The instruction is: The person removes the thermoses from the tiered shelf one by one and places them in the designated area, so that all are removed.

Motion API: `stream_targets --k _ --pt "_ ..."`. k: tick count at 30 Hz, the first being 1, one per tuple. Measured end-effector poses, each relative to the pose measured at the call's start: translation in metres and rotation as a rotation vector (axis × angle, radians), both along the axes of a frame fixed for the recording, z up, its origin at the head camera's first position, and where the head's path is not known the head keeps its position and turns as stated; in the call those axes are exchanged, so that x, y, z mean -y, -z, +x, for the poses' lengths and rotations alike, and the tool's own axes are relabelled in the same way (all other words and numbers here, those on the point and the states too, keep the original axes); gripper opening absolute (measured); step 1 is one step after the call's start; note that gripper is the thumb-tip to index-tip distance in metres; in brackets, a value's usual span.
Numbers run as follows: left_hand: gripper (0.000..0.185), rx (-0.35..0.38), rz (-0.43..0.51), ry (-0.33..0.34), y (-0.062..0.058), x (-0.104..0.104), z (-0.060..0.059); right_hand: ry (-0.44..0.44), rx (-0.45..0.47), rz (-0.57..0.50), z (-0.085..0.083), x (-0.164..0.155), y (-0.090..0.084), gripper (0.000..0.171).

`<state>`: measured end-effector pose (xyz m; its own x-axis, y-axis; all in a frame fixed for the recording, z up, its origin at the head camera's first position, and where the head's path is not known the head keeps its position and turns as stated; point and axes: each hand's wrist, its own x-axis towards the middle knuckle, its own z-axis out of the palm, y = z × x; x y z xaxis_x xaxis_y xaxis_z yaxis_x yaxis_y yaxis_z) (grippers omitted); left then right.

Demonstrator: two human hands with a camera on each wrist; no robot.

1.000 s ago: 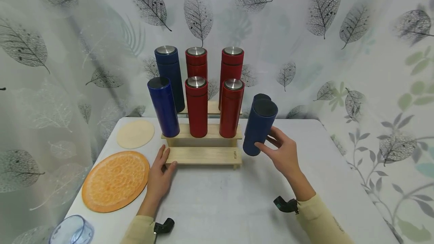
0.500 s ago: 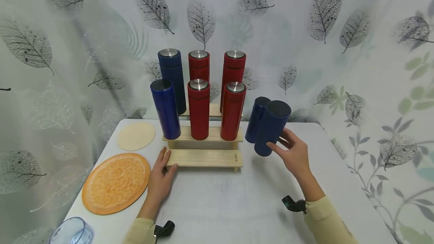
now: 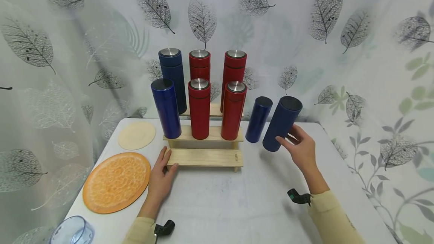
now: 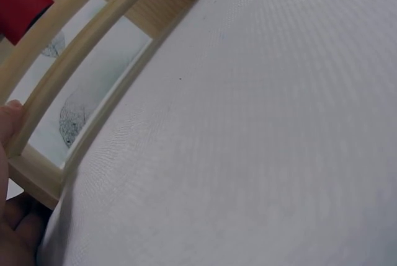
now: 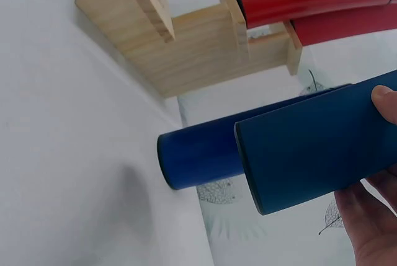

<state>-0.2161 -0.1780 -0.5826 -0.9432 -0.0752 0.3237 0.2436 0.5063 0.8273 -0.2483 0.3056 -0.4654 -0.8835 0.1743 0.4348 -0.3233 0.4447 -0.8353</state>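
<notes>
My right hand (image 3: 300,149) grips a dark blue flask (image 3: 281,124) (image 5: 322,148), tilted, its base just above the white table (image 3: 217,199). A second blue flask (image 3: 258,119) (image 5: 211,151) stands on the table just left of it, beside the wooden stepped rack (image 3: 204,157) (image 5: 186,55). The rack carries two blue flasks (image 3: 165,108) on its left side and several red flasks (image 3: 199,109). My left hand (image 3: 161,176) (image 4: 9,191) rests on the table, with thumb and fingers on the left end of the rack's lowest step (image 4: 68,101).
An orange round mat (image 3: 116,181) and a smaller pale round mat (image 3: 136,134) lie at the table's left. A clear plastic cup (image 3: 72,231) sits at the near left corner. A leaf-printed curtain hangs behind and beside the table.
My right hand has carried the blue flask to the right, away from the rack, uncovering the second blue flask behind it. The left hand has stayed on the lowest step.
</notes>
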Motion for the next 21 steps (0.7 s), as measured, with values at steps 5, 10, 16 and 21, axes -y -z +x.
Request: stream_targets --k 5,10,16,21 --pt "0.065 0.002 -0.005 -0.002 0.000 0.000 0.001 0.001 -0.010 -0.033 -0.009 -0.006 0.001 0.058" --pt "0.064 0.004 -0.003 -0.002 0.001 0.000 0.000 0.019 0.005 -0.056 -0.018 -0.012 0.004 0.062" --pt "0.065 0.003 0.004 -0.003 0.002 0.001 0.000 0.043 0.034 -0.049 -0.029 -0.019 0.012 0.066" --pt "0.064 -0.013 -0.007 -0.008 0.001 0.001 0.000 0.063 0.070 -0.047 -0.035 -0.022 0.021 0.068"
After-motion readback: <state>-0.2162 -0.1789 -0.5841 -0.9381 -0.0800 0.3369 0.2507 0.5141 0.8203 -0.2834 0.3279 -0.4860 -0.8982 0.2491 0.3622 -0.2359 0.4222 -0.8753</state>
